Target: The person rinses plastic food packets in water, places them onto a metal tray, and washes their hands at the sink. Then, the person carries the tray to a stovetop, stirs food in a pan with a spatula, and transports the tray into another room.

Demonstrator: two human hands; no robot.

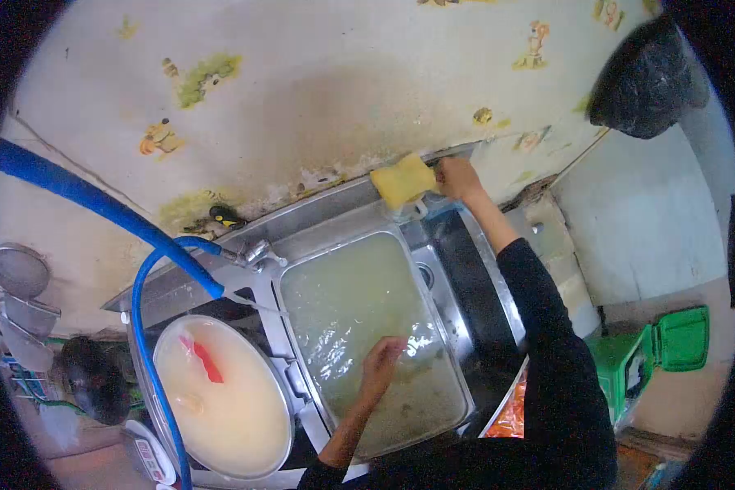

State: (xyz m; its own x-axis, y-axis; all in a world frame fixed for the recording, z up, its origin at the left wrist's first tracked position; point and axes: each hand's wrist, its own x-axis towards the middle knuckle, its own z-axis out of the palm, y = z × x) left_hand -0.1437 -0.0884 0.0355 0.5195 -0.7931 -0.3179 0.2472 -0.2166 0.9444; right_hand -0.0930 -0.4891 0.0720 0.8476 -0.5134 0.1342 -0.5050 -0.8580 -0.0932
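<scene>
My right hand [458, 180] reaches to the back rim of the sink, its fingers closed at the right edge of a yellow sponge [403, 181]. Under the sponge is a clear mug-like vessel [412, 211], partly hidden. My left hand [381, 365] hangs over a large rectangular metal basin [283, 287] full of cloudy water, its fingers loosely bent with nothing visible in them. Water runs into the basin from a blue hose [180, 261] whose end hangs over its left rim.
Left of the basin stands a round tub [290, 425] of milky liquid with a red object [207, 363] in it. A metal faucet [259, 253] is behind. To the right are a dark sink compartment [474, 286], orange-red food [510, 412] and a green lidded bin [629, 363].
</scene>
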